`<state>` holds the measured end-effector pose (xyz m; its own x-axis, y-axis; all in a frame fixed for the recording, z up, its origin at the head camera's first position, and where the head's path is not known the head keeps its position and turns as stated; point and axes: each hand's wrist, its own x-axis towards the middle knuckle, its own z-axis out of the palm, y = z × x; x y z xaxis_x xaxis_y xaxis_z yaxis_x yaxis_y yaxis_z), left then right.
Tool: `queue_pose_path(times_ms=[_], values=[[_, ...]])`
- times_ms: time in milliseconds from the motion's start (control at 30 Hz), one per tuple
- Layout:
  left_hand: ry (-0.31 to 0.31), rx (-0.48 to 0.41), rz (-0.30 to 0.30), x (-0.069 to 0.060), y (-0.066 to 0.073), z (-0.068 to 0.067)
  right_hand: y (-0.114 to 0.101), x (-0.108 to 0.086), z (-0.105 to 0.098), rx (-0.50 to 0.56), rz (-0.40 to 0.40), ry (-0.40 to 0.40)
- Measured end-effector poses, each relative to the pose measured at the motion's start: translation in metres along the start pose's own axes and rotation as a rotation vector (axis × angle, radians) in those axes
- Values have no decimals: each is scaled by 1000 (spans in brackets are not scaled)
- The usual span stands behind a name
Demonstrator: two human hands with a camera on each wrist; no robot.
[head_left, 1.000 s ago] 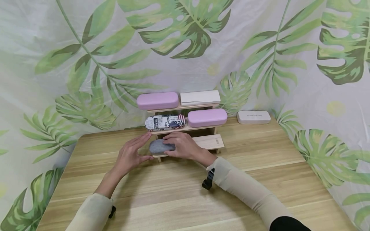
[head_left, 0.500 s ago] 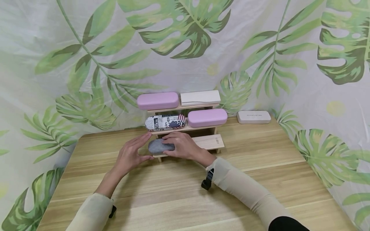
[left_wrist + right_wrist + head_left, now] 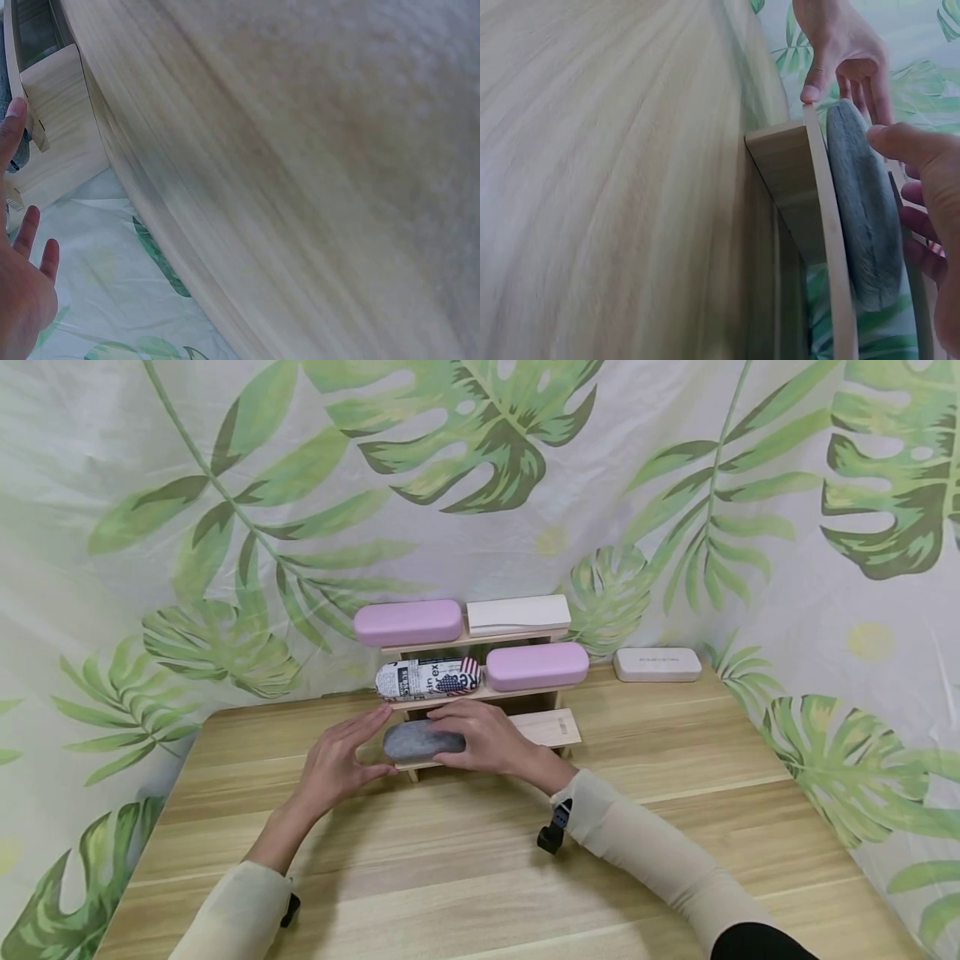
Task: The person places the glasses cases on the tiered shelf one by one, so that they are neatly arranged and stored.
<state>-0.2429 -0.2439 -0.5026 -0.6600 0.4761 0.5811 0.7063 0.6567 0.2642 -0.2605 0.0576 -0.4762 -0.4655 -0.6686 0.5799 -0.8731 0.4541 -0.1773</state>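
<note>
A grey fabric-covered glasses case (image 3: 418,741) lies along the left part of the lowest step of a wooden tiered rack (image 3: 549,727). My right hand (image 3: 489,739) holds its right part, thumb in front and fingers behind. Seen from the right wrist, the case (image 3: 862,210) rests lengthwise beside the step's front edge. My left hand (image 3: 339,762) is at the rack's left end, its thumb touching the lowest step and its extended fingertips at the middle step. Part of this hand (image 3: 24,292) shows at the left wrist view's edge.
On the middle step sit a newsprint-patterned glasses case (image 3: 427,679) and a pink case (image 3: 537,666). The top step bears another pink case (image 3: 408,622) and a white case (image 3: 519,614). A separate white case (image 3: 657,665) stands on the wooden table (image 3: 420,877), before a leaf-print cloth (image 3: 480,543).
The grey glasses case has shifted slightly left. My right hand has slid a little to the right along it, uncovering more of the case. My left hand has stayed in place.
</note>
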Motion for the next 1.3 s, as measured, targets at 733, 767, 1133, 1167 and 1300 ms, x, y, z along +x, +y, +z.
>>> queue_pose_path(times_ms=[733,767,1133,1167,1300], values=[[17,3,15,2,-1,-1,27,-32,-65,104,-148,45],[16,3,16,3,-1,-2,29,-34,-68,118,-154,48],[24,-11,28,0,0,-1,51,-56,-98,166,-143,44],[24,-11,27,0,0,-1,53,-58,-100,163,-141,43],[16,-9,18,0,0,0,60,-67,-110,137,-135,39]])
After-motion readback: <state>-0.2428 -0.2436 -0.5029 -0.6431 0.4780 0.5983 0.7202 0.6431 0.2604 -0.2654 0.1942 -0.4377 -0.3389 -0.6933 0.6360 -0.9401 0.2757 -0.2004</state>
